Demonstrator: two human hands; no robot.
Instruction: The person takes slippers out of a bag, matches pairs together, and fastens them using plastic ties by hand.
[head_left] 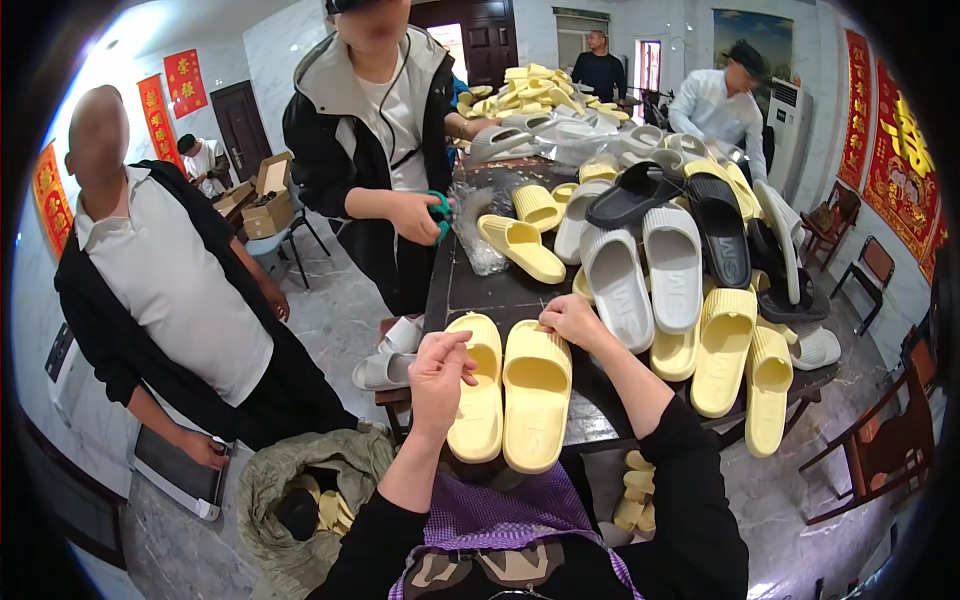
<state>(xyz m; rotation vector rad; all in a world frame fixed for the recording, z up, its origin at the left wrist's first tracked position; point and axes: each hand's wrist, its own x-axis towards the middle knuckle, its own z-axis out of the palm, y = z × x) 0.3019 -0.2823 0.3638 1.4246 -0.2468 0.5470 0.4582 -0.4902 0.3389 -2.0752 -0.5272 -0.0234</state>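
Observation:
Two yellow slide slippers stand side by side at the table's near edge in front of me, the left slipper (478, 400) and the right slipper (538, 400). Over the left slipper's outer side is my left hand (438, 382), its fingers loosely bent and apart with nothing visible in them. My right hand (577, 322) is at the right slipper's toe end, thumb and fingertips pinched together. A thin strand may show at those fingertips, too small to make out. Just right of that hand lies a grey slipper (617, 290).
Grey, black and yellow slippers (722, 345) crowd the dark table (480, 290) to the right. Across it, a person (385, 150) holds green-handled scissors (440, 215). Another person (180, 290) stands at left. A sack (270, 490) with slippers sits below left; chairs (880, 445) stand right.

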